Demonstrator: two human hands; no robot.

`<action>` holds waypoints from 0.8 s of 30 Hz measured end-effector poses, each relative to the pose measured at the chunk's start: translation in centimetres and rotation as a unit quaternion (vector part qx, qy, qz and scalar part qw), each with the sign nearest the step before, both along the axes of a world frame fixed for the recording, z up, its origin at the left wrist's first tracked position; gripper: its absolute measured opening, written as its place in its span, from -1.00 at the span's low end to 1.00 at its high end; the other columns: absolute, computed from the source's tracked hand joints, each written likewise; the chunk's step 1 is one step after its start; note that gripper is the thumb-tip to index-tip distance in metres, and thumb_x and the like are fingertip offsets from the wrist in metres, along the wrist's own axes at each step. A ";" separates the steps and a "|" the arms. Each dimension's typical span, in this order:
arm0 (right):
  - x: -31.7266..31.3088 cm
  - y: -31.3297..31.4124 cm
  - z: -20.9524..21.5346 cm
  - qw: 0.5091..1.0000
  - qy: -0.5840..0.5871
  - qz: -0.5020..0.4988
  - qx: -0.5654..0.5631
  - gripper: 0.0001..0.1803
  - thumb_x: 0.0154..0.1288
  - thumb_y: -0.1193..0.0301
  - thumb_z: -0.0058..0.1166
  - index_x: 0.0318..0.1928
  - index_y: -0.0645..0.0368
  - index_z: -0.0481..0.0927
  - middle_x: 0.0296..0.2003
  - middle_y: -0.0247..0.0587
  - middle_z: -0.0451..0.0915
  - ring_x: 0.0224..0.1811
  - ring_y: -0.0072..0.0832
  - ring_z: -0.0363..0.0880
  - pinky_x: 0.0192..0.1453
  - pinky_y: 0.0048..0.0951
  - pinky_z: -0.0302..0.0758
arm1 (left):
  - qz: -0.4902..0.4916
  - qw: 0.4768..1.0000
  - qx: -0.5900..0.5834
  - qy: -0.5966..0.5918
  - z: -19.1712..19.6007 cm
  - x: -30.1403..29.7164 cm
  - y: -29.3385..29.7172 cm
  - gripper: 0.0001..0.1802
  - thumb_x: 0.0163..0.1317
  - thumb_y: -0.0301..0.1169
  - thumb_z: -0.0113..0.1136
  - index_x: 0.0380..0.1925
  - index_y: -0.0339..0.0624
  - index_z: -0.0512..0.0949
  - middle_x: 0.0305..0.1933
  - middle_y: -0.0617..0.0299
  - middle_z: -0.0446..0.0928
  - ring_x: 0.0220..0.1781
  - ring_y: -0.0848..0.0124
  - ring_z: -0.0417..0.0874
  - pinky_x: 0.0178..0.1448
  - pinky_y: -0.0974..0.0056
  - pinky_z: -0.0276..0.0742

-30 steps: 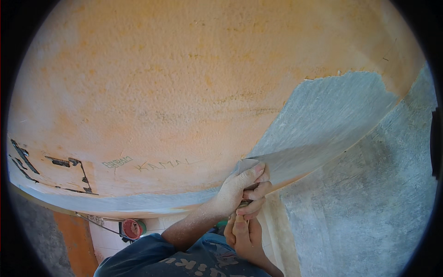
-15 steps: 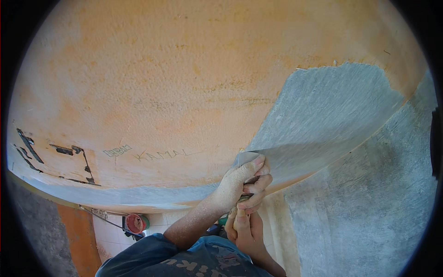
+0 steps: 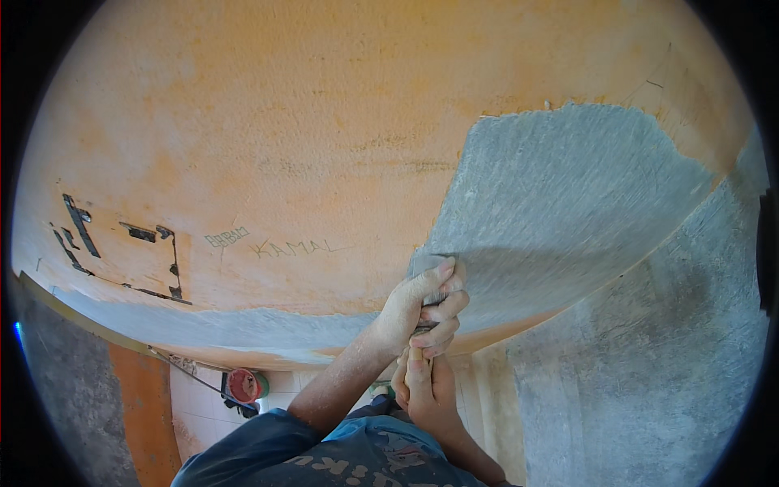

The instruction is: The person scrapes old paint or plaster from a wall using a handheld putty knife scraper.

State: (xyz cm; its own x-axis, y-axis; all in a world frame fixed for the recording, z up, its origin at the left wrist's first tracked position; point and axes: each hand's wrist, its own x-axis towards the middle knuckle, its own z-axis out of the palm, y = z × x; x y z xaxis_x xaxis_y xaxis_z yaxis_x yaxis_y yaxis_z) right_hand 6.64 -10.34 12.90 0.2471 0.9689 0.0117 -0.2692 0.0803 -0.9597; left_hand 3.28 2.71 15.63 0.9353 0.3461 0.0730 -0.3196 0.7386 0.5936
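L fingers [image 3: 446,307] clenched on scraper [image 3: 425,263] by its blade, R fingers [image 3: 419,378] gripping lower end just below; grey patch [image 3: 568,178] up & R of 'em, orange paint [image 3: 308,195] up L.

Down to my left I see a bucket [image 3: 264,385] with a reddish inside and some green outside, on pale floor tiles [image 3: 195,406]. A thin dark rod [image 3: 187,372] slants down toward it. Farther left, an orange band [image 3: 146,406] runs beside a dark grey area [image 3: 65,398]. To my right are a cream strip [image 3: 493,398] and a mottled grey wall [image 3: 617,390].
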 end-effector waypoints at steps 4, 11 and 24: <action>0.1 0.0 1.4 1.000 -0.016 -0.005 0.007 -0.67 0.54 0.17 -0.32 -0.23 0.19 0.30 -0.67 -0.40 0.30 -0.73 -0.74 0.15 -0.67 -0.68 0.10 | -0.005 0.998 -0.003 -0.055 1.2 0.2 -0.3 -0.63 0.49 -0.02 -0.31 -0.47 0.08 0.18 -0.76 0.49 0.05 -0.94 0.62 0.13 -0.89 0.44 0.10; -0.3 0.2 0.1 0.993 -0.069 0.001 0.093 -0.68 0.54 0.18 -0.33 -0.17 0.21 0.30 -0.67 -0.39 0.31 -0.77 -0.73 0.13 -0.73 -0.66 0.12 | -0.023 0.996 -0.018 -0.082 1.7 -0.3 -0.2 -0.63 0.48 -0.03 -0.27 -0.47 0.06 0.21 -0.75 0.47 0.08 -0.93 0.61 0.11 -0.88 0.43 0.12; 1.4 0.7 -0.8 0.992 0.110 0.056 0.035 -0.79 0.55 0.20 -0.31 -0.13 0.06 0.21 -0.63 -0.39 0.26 -0.81 -0.67 0.18 -0.80 -0.64 0.15 | 0.147 0.972 0.167 0.072 0.4 -1.2 -2.2 -0.55 0.44 0.06 -0.19 -0.27 -0.12 0.35 -0.67 0.27 0.35 -0.72 0.44 0.42 -0.46 0.31 0.47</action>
State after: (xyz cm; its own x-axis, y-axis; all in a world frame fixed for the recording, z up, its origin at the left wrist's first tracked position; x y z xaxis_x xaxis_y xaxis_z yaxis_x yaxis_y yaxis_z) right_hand 8.01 -9.62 12.10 0.1421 0.9892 0.0372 -0.4819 0.1020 -0.8702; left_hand 2.04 0.54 16.01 0.8079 0.5804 0.1025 -0.3837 0.3860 0.8389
